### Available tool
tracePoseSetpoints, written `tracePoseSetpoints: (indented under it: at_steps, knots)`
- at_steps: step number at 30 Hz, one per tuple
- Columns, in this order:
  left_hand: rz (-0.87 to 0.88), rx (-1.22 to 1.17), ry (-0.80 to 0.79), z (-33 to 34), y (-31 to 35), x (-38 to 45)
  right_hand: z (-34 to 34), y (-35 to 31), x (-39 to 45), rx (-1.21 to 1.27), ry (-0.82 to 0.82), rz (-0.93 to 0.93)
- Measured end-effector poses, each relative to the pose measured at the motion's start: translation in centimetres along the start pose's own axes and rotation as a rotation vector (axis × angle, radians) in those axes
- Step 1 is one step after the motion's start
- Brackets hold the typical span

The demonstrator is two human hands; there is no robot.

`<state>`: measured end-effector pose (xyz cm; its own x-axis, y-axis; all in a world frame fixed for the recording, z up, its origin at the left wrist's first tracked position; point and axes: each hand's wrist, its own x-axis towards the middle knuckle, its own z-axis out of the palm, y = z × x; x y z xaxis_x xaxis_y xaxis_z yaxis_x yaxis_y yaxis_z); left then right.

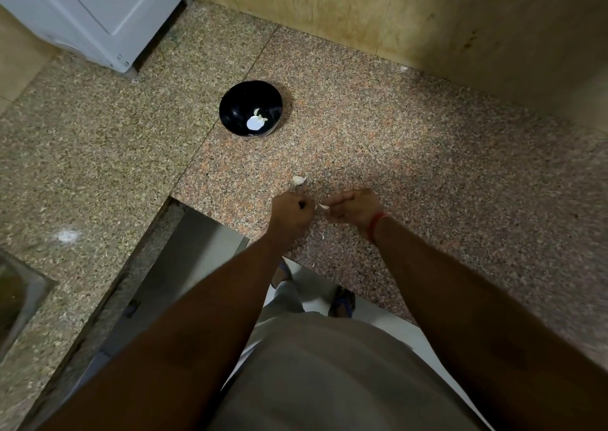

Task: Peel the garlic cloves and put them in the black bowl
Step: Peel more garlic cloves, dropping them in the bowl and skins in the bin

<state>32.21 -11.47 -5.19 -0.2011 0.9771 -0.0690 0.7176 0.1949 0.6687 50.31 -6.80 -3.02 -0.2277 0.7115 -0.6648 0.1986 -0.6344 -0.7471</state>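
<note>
The black bowl (250,111) stands on the speckled granite counter (378,141), well beyond my hands, with a few pale peeled cloves (257,121) lying in it. An unpeeled garlic clove (299,180) rests on the counter just past my left hand. My left hand (291,211) has its fingers curled tight; what it grips is hidden. My right hand (353,210) pinches a small white piece of garlic (323,206) between its fingertips, right beside the left hand. Thin flakes of skin (320,234) lie on the counter under my hands.
A white appliance (98,12) stands at the back left. A tan wall (427,19) closes off the back and right. A steel sink (19,295) is set in the counter at the left edge. The counter's front edge runs under my forearms.
</note>
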Motion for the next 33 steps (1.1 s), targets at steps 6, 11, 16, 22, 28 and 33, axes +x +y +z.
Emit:
tracePoseSetpoints:
  at_steps: [6,11,16,22,28,33]
  knots:
    - [0.034,-0.021,-0.040,-0.1,0.5,-0.5,0.0,0.6,-0.1,-0.234,0.085,-0.118]
    - [0.066,-0.094,-0.044,-0.3,0.7,-0.7,0.2,0.6,-0.4,-0.430,0.138,-0.280]
    - [0.147,-0.061,-0.057,-0.4,0.9,-0.7,0.4,0.8,-0.4,-0.515,0.140,-0.344]
    - [0.201,0.023,-0.084,-0.8,1.4,-0.8,0.5,0.8,0.0,-0.401,0.120,-0.340]
    - [0.254,0.054,-0.118,-1.1,1.5,-0.5,0.3,0.7,0.0,-0.296,0.093,-0.309]
    - [0.270,0.036,-0.137,-1.3,1.8,-0.4,0.3,0.4,-0.1,-0.259,0.078,-0.335]
